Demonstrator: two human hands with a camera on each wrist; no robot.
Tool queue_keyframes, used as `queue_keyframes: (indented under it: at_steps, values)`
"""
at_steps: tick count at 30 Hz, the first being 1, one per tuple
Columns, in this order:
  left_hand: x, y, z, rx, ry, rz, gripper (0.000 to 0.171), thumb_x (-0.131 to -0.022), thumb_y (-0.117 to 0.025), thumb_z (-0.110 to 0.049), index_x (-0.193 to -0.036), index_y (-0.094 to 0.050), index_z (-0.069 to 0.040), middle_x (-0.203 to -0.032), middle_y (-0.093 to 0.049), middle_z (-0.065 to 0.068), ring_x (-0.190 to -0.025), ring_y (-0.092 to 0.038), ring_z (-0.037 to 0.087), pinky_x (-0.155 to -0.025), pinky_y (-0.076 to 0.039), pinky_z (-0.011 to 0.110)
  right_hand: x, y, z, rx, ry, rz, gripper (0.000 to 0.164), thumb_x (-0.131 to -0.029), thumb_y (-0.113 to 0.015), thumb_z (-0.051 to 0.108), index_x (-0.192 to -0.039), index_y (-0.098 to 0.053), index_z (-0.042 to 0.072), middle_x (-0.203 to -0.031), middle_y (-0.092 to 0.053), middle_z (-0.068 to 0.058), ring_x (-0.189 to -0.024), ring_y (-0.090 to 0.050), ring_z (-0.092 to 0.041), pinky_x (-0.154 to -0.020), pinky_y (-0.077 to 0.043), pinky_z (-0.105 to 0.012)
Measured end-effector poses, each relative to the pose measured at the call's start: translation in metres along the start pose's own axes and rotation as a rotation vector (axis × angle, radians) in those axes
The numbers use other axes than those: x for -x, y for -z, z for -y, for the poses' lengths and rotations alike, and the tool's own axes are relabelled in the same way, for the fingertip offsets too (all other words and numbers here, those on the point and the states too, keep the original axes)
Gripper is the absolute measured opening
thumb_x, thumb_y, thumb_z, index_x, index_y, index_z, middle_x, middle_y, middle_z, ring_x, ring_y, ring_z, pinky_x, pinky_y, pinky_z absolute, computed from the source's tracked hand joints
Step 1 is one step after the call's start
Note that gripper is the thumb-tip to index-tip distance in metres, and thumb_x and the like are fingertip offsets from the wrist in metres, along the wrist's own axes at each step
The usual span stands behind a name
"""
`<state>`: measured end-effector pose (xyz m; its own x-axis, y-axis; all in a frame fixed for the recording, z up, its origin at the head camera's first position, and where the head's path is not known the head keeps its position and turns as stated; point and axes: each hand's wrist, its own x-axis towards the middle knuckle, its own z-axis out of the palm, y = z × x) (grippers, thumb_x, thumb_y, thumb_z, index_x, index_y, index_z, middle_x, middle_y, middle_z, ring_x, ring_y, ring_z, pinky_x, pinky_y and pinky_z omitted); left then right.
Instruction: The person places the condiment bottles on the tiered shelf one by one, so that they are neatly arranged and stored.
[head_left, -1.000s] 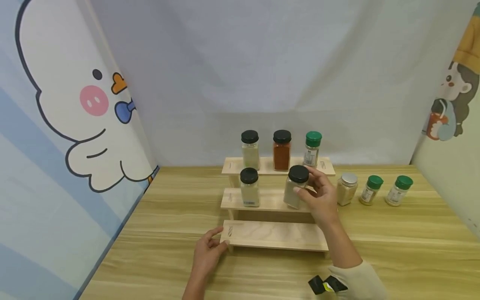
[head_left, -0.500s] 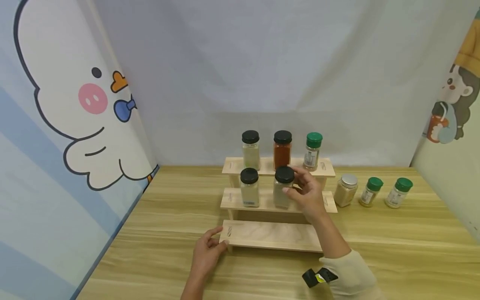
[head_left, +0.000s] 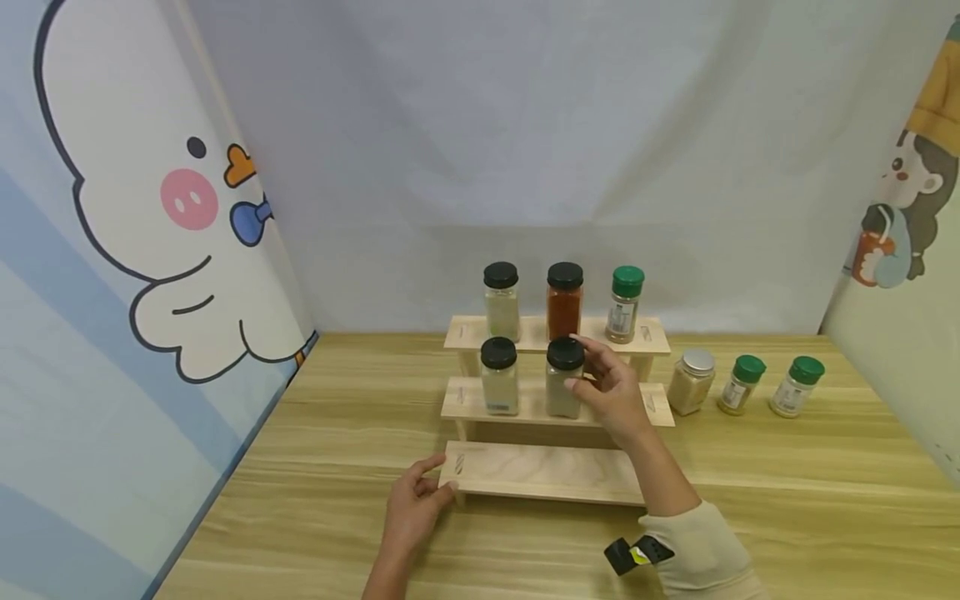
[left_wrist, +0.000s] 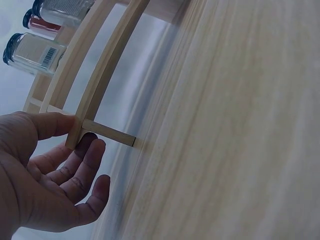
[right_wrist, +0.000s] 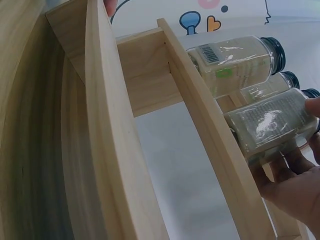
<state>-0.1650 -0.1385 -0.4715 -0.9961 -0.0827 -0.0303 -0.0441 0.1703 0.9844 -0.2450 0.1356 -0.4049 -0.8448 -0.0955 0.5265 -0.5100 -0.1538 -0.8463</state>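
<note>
My right hand (head_left: pixel 615 400) grips a black-lidded spice jar (head_left: pixel 562 393) of pale powder, which stands upright at the middle of the center tier of the wooden step rack (head_left: pixel 525 471). In the right wrist view the thumb and fingers lie around this jar (right_wrist: pixel 272 122). A second black-lidded jar (head_left: pixel 499 383) stands to its left on the same tier. At the bottom tier's left end, my left hand (head_left: pixel 412 504) pinches the board's corner. The left wrist view has the thumb and index finger of that hand (left_wrist: pixel 55 170) about the board end, other fingers loosely bent.
On the top tier stand a pale jar (head_left: pixel 502 308), a red spice jar (head_left: pixel 564 310) and a green-lidded shaker (head_left: pixel 622 312). Right of the rack, a silver-lidded jar (head_left: pixel 692 385) and two green-lidded shakers (head_left: pixel 740 387) stand on the wooden table (head_left: pixel 322 467). A pale curtain hangs behind.
My right hand has moved left with the black-lidded jar, from a tilted position near the tier's right part to upright beside the other jar. The left hand has stayed at the rack's corner.
</note>
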Motion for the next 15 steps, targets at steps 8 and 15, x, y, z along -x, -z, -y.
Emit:
queue_keyframes:
  at_steps: [8,15]
  values:
    - [-0.001,0.000,0.006,-0.025,0.004,-0.009,0.047,-0.080,-0.067,0.000,-0.124,-0.053,0.006,-0.078,-0.065,0.015,-0.065,-0.059,0.019,-0.054,-0.042,0.024,0.013,0.010,0.013,0.213,-0.073,-0.038,0.056,-0.082,-0.064,-0.004,-0.135,-0.044,0.001,-0.118,-0.055,-0.015,-0.109,-0.050,-0.017,-0.092,-0.039,-0.035]
    - [-0.001,-0.001,0.005,-0.018,-0.005,-0.016,0.047,-0.079,-0.067,0.001,-0.123,-0.053,0.007,-0.076,-0.065,0.014,-0.065,-0.059,0.019,-0.055,-0.042,0.024,0.029,0.019,0.028,0.265,-0.062,-0.173,0.050,-0.083,-0.064,-0.006,-0.129,-0.046,-0.006,-0.112,-0.057,-0.022,-0.103,-0.053,-0.017,-0.087,-0.042,-0.029]
